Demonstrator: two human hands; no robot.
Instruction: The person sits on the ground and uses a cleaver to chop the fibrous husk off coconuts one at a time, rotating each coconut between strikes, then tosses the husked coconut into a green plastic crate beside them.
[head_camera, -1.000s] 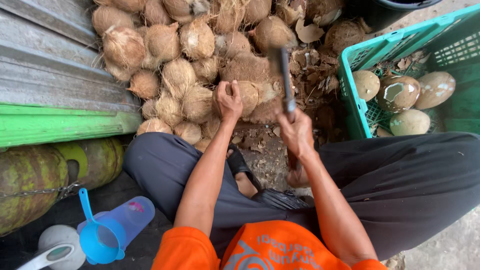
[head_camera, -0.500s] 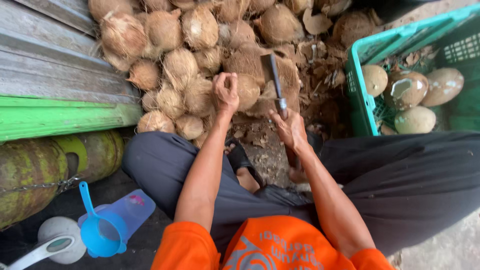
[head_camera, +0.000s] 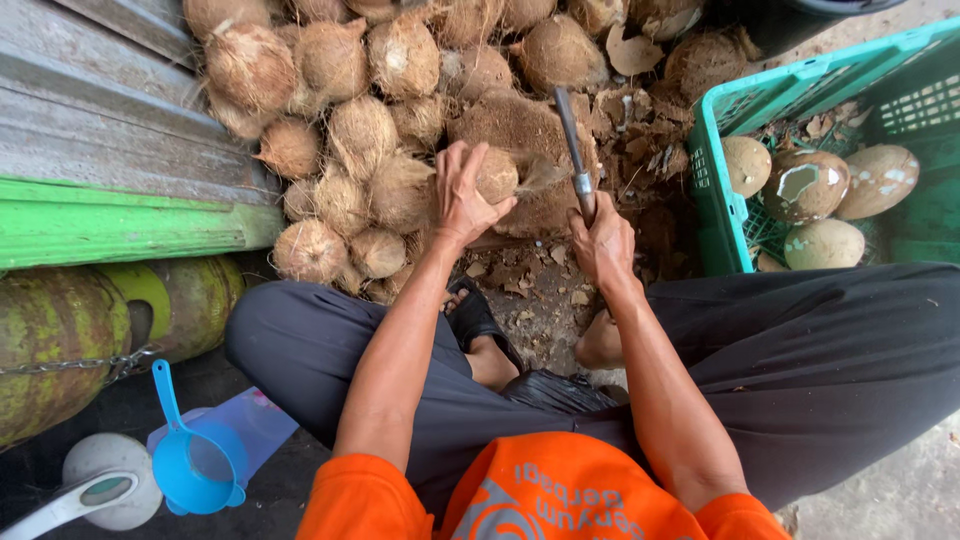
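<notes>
Orange short-sleeved shirt (head_camera: 540, 490) — grey printed emblem, dark grey trousers (head_camera: 820, 370), black sandal (head_camera: 478, 318)

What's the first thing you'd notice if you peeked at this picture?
A big heap of hairy brown coconuts fills the top. In front of it, the left hand grips one coconut while the right hand holds a knife pointing up. At right, a green crate holds peeled coconuts.

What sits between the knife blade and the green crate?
In the head view, loose husk scraps piled on the ground fill the stretch between the knife blade and the green crate.
</notes>
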